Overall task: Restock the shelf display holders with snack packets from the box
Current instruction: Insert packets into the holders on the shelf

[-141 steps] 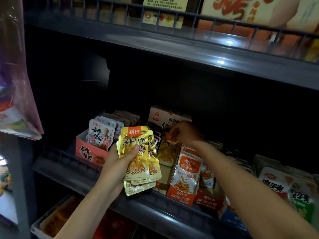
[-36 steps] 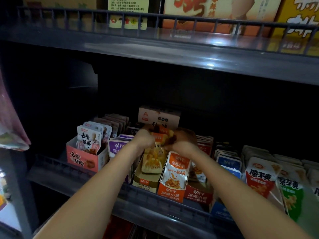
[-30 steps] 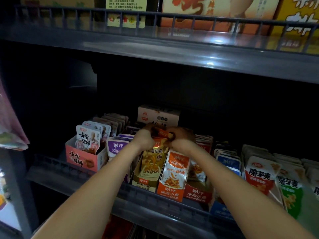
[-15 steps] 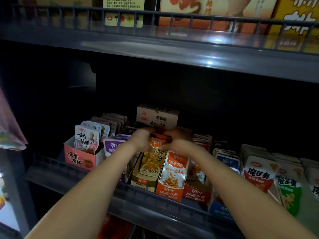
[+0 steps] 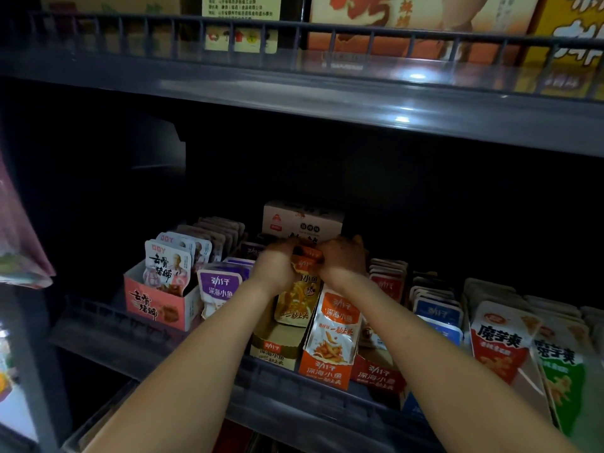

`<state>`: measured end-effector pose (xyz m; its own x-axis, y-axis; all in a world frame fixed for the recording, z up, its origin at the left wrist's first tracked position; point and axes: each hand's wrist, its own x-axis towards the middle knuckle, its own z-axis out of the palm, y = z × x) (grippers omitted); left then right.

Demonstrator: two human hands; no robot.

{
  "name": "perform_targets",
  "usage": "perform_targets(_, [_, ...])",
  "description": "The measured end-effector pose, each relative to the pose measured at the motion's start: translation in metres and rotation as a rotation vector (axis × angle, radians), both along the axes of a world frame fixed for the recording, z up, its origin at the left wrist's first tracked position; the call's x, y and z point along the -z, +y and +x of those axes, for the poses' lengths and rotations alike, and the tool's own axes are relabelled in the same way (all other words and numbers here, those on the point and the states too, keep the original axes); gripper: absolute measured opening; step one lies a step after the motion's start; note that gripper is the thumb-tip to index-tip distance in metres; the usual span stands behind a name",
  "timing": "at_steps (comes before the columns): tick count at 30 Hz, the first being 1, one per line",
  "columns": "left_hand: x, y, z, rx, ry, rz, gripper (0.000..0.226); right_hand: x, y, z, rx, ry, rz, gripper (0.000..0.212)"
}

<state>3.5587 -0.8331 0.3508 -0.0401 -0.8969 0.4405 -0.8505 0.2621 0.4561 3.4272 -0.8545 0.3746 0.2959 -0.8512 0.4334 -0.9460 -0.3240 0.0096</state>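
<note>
At six o'clock on the shelf (image 5: 108, 325), our left hand (image 5: 276, 264), at nine, and right hand (image 5: 343, 259), at three, pinch the packets (image 5: 295, 300) by their tops, likely the firmest hold on such light, limp, slick pouches.

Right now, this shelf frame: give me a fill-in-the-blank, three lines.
Left hand and right hand grip the gold packets at their ____ edge.
The front packet just left of them is coloured ____.
The pink holder sits at the row's far ____ end.
Missing: top; purple; left.

dim, shadowy, glare overhead, blurred hands
</note>
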Motion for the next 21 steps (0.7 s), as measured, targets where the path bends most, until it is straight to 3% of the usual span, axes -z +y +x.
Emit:
perform_targets(4, [0.006,0.003,-0.003,-0.019,0.105,-0.075,0.061,-0.003,-0.006,-0.007,-0.007,-0.095,0.122,0.039])
perform_targets(7, [0.006,0.003,-0.001,-0.103,-0.034,-0.093,0.071,-0.005,-0.006,-0.009,-0.056,-0.164,0.157,0.05])
perform_targets(10, [0.004,0.002,0.001,-0.179,-0.174,-0.026,0.067,-0.003,-0.005,-0.009,-0.1,-0.198,0.109,0.041])
perform_targets(15, [0.0,0.001,0.003,-0.216,-0.303,0.099,0.071,-0.001,-0.002,-0.015,-0.084,0.163,0.006,0.039])
perform_targets(21, [-0.002,0.004,0.001,-0.232,-0.4,0.18,0.076,-0.009,0.005,-0.018,-0.073,0.227,0.116,0.044])
